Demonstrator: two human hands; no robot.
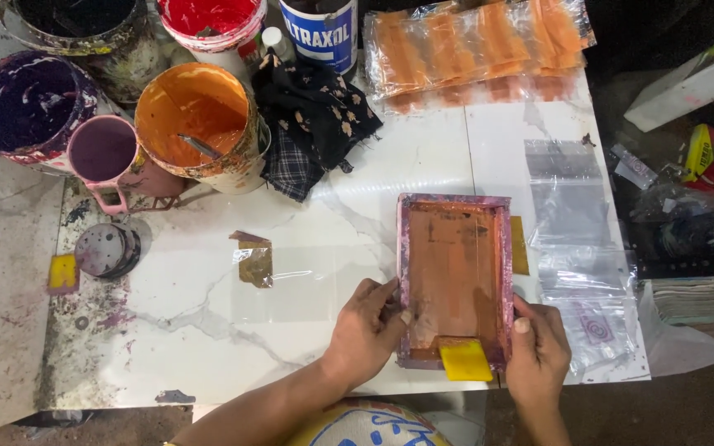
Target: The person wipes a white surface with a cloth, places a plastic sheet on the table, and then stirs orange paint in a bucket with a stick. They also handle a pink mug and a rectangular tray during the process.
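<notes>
White marbled table (208,330) was paint-stained; framed screen (454,277) was gripped by left hand (367,326) and right hand (539,351), fingertips partly hidden behind its edges.

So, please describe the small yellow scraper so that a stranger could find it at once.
On the white marble table, find the pink-edged printing frame between the left hand and right hand. The yellow scraper lies at its near edge: the only bright yellow square inside the frame.

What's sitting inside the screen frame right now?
A yellow squeegee lies at the near end of the screen frame, on orange-stained mesh. What lies beneath the mesh is covered.
</notes>
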